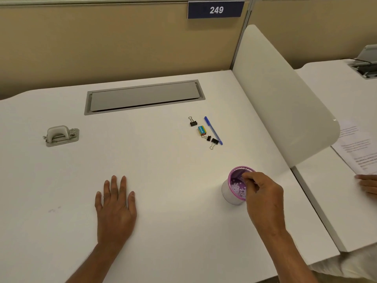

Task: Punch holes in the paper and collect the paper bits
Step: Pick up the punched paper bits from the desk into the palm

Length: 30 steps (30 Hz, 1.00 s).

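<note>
A white desk (163, 160) carries everything, with a curved white divider panel (275, 109) on its right side and a grey metal cable hatch (142, 98) at the back. The left hand (116, 209) lies flat and relaxed on the desk, holding nothing. The right hand (263, 197) hovers over a round purple mesh cup (230, 195), fingertips bunched at its rim; whether they pinch anything cannot be told. A grey hole punch (61, 135) sits far left. A blue pen (213, 130) lies behind the cup. White paper bits (237, 187) lie inside the cup.
</note>
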Available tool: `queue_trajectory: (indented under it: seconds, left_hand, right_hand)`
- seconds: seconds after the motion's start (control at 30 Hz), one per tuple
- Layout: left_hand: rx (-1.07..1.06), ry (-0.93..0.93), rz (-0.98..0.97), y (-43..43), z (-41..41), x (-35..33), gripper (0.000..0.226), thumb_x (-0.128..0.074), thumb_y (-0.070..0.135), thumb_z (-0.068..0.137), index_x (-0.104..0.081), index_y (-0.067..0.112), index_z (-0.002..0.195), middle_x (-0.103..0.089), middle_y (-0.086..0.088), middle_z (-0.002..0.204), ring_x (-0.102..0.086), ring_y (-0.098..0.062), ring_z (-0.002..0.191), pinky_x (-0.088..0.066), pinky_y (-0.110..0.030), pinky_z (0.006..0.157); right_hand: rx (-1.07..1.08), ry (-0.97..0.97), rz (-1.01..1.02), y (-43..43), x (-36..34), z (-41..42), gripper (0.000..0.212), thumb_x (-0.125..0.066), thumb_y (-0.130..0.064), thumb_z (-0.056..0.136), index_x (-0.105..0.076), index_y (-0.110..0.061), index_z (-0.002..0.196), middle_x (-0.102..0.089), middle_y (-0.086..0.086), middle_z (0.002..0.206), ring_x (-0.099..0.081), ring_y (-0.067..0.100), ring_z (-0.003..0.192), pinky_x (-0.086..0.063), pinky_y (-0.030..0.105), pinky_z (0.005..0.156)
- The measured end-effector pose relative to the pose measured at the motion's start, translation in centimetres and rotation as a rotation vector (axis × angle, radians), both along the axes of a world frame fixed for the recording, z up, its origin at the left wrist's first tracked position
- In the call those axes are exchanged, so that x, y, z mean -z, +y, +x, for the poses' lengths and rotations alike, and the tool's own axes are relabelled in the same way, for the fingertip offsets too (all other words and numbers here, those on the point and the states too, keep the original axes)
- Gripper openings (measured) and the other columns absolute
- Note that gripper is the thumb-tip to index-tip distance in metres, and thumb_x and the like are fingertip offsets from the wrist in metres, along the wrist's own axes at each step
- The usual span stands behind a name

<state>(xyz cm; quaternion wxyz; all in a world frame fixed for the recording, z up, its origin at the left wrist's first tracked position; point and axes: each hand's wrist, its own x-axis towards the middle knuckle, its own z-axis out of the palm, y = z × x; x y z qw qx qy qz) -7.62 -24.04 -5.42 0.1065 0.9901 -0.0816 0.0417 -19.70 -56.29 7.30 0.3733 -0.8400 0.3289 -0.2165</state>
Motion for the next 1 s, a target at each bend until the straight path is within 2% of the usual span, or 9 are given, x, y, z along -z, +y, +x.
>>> queue_trajectory:
  seconds: [0.13,0.27,0.43,0.53,0.57,0.7,0.83,0.9,1.0]
  left_hand:
    - [0.003,-0.022,0.005,0.0,0.0,0.2,0.059,-0.025,0.040,0.102,-0.036,0.014,0.154,-0.033,-0.015,0.161,-0.029,-0.033,0.150,-0.019,-0.052,0.122]
    - [0.003,-0.026,0.007,0.1,0.1,0.3,0.060,-0.025,0.040,0.102,-0.034,0.015,0.155,-0.032,-0.014,0.162,-0.028,-0.031,0.151,-0.019,-0.052,0.122]
    - [0.011,-0.031,-0.012,0.0,0.1,0.3,0.058,-0.027,0.039,0.103,-0.035,0.015,0.155,-0.031,-0.013,0.162,-0.026,-0.030,0.152,-0.018,-0.052,0.123]
    - [0.012,-0.012,-0.015,-0.4,0.1,0.3,0.057,-0.027,0.040,0.103,-0.034,0.017,0.156,-0.029,-0.011,0.164,-0.023,-0.028,0.153,-0.018,-0.052,0.123]
    - [0.011,-0.008,-0.013,-0.4,0.1,0.3,0.057,-0.027,0.040,0.103,-0.034,0.018,0.156,-0.029,-0.010,0.164,-0.023,-0.028,0.153,-0.018,-0.052,0.123]
    - [0.013,0.027,-0.029,-0.1,0.2,0.0,0.056,-0.030,0.039,0.104,-0.033,0.018,0.156,-0.028,-0.010,0.164,-0.022,-0.027,0.153,-0.018,-0.052,0.122]
    - [0.071,0.038,-0.132,0.5,-0.3,-0.6,0.055,-0.030,0.035,0.105,-0.030,0.019,0.157,-0.021,-0.005,0.167,-0.014,-0.023,0.155,-0.012,-0.048,0.122]
    - [0.086,0.025,-0.209,1.9,-1.0,-1.2,0.054,-0.031,0.034,0.106,-0.029,0.020,0.158,-0.019,-0.003,0.167,-0.007,-0.019,0.156,-0.010,-0.046,0.123]
    - [0.070,-0.013,-0.287,5.9,-1.8,-2.1,0.053,-0.035,0.032,0.106,-0.031,0.018,0.157,-0.022,-0.003,0.167,-0.008,-0.018,0.156,-0.011,-0.046,0.124]
  right_hand:
    - [-0.033,-0.035,-0.098,0.1,0.2,0.1,0.019,-0.066,0.004,0.091,-0.073,-0.013,0.098,-0.067,-0.003,0.097,-0.065,0.017,0.090,-0.060,0.038,0.078]
    - [0.046,-0.157,0.002,0.6,-0.1,0.2,0.021,-0.064,0.005,0.091,-0.072,-0.014,0.095,-0.069,-0.002,0.096,-0.065,0.013,0.090,-0.058,0.028,0.078]
    - [0.320,-0.450,0.561,0.9,-1.2,1.0,0.018,-0.073,0.000,0.085,-0.075,-0.017,0.089,-0.075,0.000,0.091,-0.068,0.012,0.084,-0.055,0.013,0.072]
    - [0.284,-0.566,0.830,1.9,-2.6,1.2,0.017,-0.069,0.002,0.087,-0.071,-0.005,0.102,-0.074,-0.003,0.092,-0.070,0.013,0.093,-0.056,0.016,0.084]
    - [0.250,-0.577,0.909,2.6,-3.0,1.4,0.018,-0.065,0.003,0.089,-0.069,-0.003,0.105,-0.075,-0.003,0.092,-0.071,0.014,0.094,-0.056,0.018,0.086]
    - [0.142,-0.542,1.098,7.1,-4.1,2.7,0.019,-0.057,0.007,0.092,-0.068,-0.007,0.093,-0.074,0.000,0.091,-0.073,0.013,0.091,-0.056,0.020,0.086]
    - [0.032,-0.473,1.141,13.7,-3.7,4.4,0.018,-0.056,0.014,0.089,-0.067,0.001,0.096,-0.076,0.001,0.082,-0.074,0.013,0.085,-0.058,0.023,0.085]
    - [-0.010,-0.426,1.144,17.3,-3.0,5.3,0.017,-0.062,0.013,0.086,-0.069,0.002,0.097,-0.077,0.007,0.086,-0.074,0.017,0.087,-0.058,0.025,0.085]
    - [-0.037,-0.378,1.105,22.4,-1.6,6.8,0.017,-0.070,0.010,0.080,-0.074,-0.001,0.093,-0.077,0.012,0.090,-0.074,0.022,0.087,-0.058,0.025,0.084]
